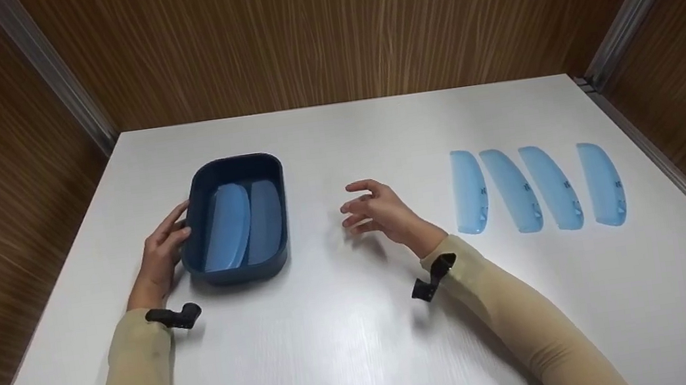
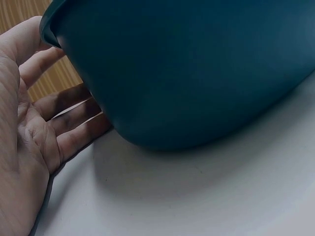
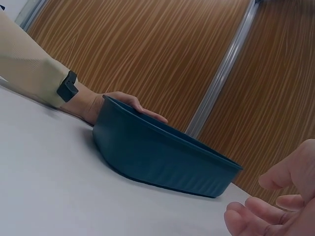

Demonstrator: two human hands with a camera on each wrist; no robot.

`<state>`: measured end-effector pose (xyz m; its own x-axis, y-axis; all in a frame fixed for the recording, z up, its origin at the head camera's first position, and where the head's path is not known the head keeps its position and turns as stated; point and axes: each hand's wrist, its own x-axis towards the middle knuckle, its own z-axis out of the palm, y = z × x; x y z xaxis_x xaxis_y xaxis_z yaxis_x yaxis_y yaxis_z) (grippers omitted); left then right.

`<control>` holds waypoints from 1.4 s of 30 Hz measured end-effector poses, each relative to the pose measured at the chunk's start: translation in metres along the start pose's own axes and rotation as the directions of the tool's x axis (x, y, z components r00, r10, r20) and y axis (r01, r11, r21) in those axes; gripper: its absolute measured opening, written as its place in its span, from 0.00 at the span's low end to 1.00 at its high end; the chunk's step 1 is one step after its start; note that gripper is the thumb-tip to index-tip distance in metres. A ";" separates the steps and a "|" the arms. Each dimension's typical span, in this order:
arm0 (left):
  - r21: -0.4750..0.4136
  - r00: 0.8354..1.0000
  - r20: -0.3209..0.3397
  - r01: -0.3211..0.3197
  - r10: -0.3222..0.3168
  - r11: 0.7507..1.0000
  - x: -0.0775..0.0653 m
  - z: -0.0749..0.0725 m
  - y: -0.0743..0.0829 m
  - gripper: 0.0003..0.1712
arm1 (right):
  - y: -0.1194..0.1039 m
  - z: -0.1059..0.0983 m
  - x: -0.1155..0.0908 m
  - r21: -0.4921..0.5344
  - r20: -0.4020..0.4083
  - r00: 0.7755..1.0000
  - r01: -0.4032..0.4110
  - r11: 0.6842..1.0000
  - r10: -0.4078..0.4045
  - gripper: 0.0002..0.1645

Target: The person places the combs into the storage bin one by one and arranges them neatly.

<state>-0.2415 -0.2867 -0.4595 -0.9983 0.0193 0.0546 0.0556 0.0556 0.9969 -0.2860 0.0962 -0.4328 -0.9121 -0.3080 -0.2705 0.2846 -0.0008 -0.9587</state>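
Observation:
A dark blue rectangular bin with rounded corners stands on the left part of the table. My left hand rests at its left side, fingers stretched along the outer wall and thumb at the rim. In the left wrist view, the fingers meet the wall low down. Inside the bin lie two half-moon pieces that look like combs, one lighter blue and one darker. To the right of the bin, my right hand hovers over the table, holding nothing, its fingers loosely bent and spread.
Several light blue half-moon combs lie in a row on the right of the white table, with small dark markings along their curved edges. Wood-grain panels enclose the table at the back and both sides.

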 end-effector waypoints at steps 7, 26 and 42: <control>0.000 1.000 -0.001 -0.006 0.006 1.000 0.001 -0.002 -0.003 0.29 | 0.002 -0.011 -0.003 -0.008 -0.013 1.000 -0.006 1.000 0.006 0.31; -0.024 1.000 -0.012 -0.020 0.019 1.000 0.010 -0.008 -0.018 0.28 | 0.003 -0.046 -0.014 -0.046 -0.071 0.997 -0.008 0.999 0.004 0.33; 0.006 1.000 0.002 -0.024 0.024 1.000 0.000 -0.001 -0.002 0.29 | 0.004 -0.074 -0.022 -0.072 -0.126 0.992 -0.017 0.997 0.008 0.32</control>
<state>-0.2413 -0.2877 -0.4620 -0.9967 0.0223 0.0781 0.0794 0.0606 0.9950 -0.2865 0.1740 -0.4370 -0.9398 -0.1854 -0.2871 0.2783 0.0726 -0.9578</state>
